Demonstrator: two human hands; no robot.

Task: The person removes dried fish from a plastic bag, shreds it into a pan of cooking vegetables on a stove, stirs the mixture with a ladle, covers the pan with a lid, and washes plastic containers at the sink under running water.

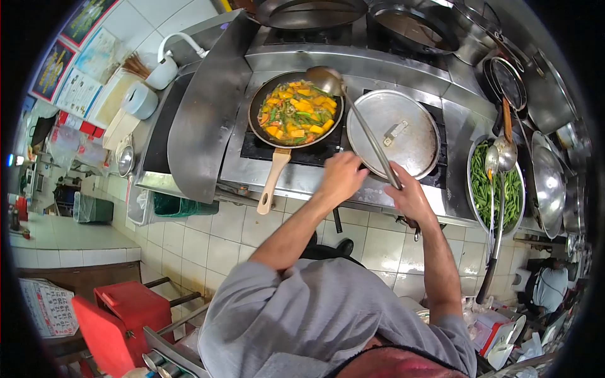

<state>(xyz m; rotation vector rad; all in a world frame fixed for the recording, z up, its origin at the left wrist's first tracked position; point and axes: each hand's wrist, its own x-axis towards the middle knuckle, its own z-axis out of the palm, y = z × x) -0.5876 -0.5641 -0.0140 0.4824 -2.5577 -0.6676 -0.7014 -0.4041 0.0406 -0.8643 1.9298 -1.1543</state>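
Observation:
My right hand is closed round the long handle of a metal ladle, whose bowl is at the upper right rim of a frying pan. Inside the pan lie yellow chunks with green vegetables in a sauce. My left hand is over the stove's front edge, right of the pan's wooden handle, with its fingers bent; whether they hold anything is hidden. A round metal lid lies flat on the right burner, under the ladle's handle.
At the right, a bowl of cut green beans has long spoons across it. Large pans stand along the back. A metal partition rises left of the stove. Far right, another person is partly visible.

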